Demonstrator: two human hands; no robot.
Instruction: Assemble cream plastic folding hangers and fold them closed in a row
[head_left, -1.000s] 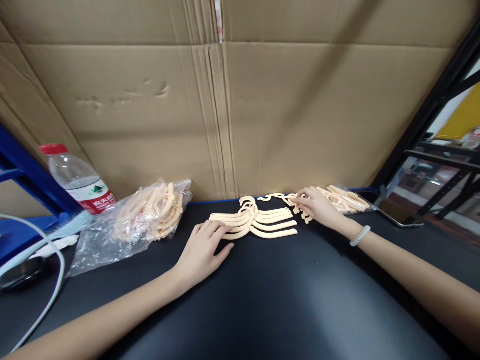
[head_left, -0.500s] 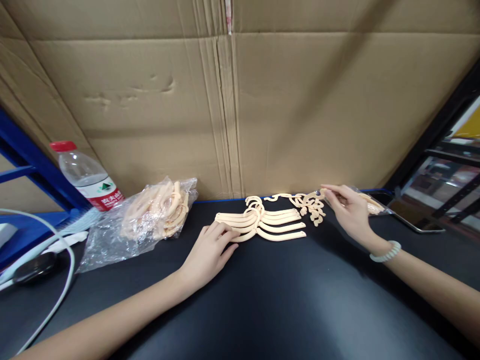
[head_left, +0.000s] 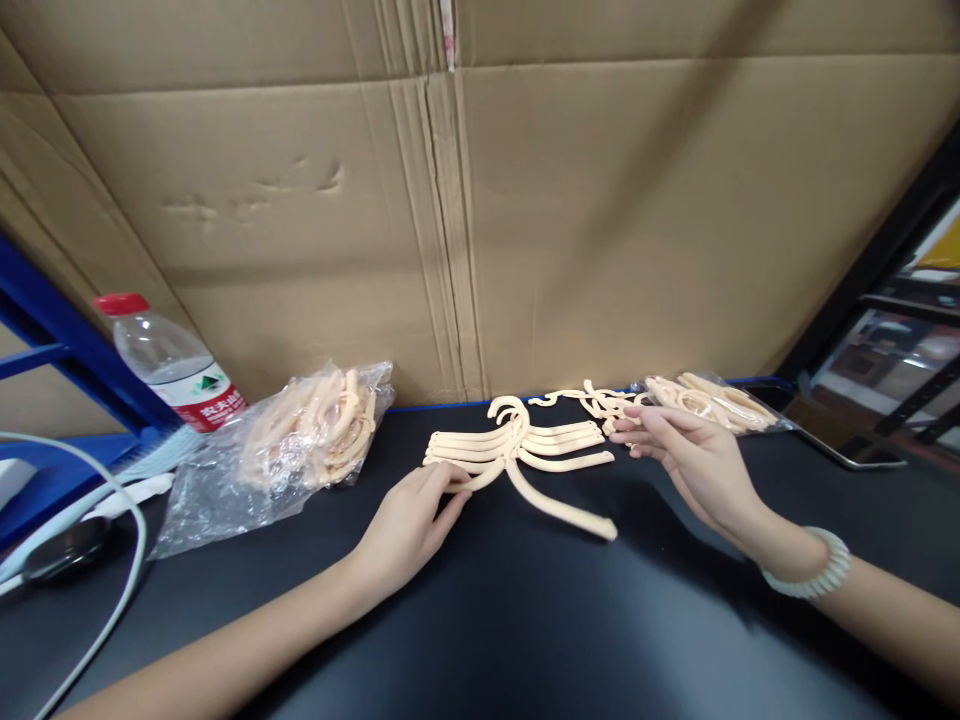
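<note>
Ref. pt: middle of the hanger row, w/ 12 o'clock pointing away from you. Your L hand (head_left: 409, 515) is at 8 o'clock, grip closed: thumb and fingers pinch the L arm of the nearest hanger (head_left: 562, 510). That hanger's R arm points out to approx. 4 o'clock, set well apart from the rest; whether its tip is clear of the black surface (head_left: 525, 640) can't be told. The other cream hangers (head_left: 562, 437) lie in an overlapping row just beyond, arms to 9 and 3 o'clock, hooks bunched at 12.

Your R hand (head_left: 705, 475), w/ pale bracelet (head_left: 821, 570) at the wrist, is at 3 o'clock. Grip partly curled, thumb nr the fingertips; can't tell if a small part is btwn them. Fingertips are nr a loose pile of small curved parts (head_left: 600, 403) at 2 o'clock. Second bag (head_left: 712, 400), clear w/ cream pcs inside, lies beyond that hand, btwn 2 and 3 o'clock; a flat dark device (head_left: 832, 430) is next to it.

At 9 o'clock: large clear bag (head_left: 225, 500), also w/ cream pcs. Red-capped bottle (head_left: 176, 365) stands tilted in view at 10. Cardboard (head_left: 300, 200) backs the surface at 12.
</note>
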